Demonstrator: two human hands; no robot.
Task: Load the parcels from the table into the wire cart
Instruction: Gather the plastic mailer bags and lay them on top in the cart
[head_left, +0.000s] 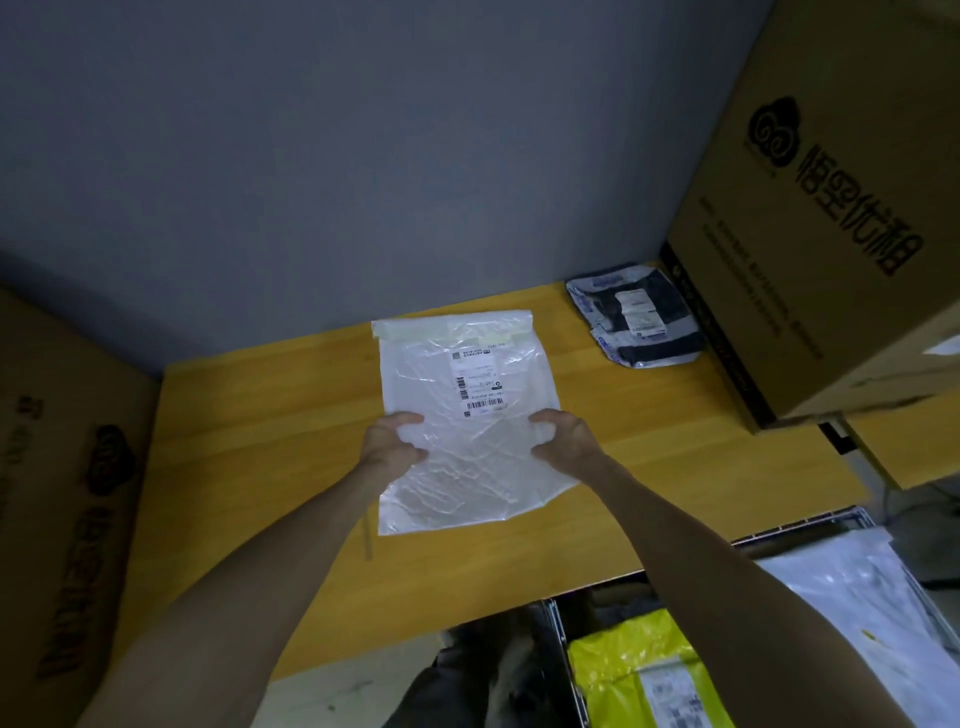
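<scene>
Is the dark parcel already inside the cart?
No, the dark parcel lies on the table beside the big cardboard box.

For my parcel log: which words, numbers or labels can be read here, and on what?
"悟空优租" (probably), sideways beside a cloud logo: on the right cardboard box.
On the white parcel: label with barcodes, too small to read.
On the dark parcel: label blurred.
On the yellow parcel: label blurred.
On the left cardboard box: print too dim.

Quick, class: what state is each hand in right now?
Left hand: closed, gripping the left edge of the flat white plastic parcel.
Right hand: closed, gripping the same parcel's right edge.
</scene>
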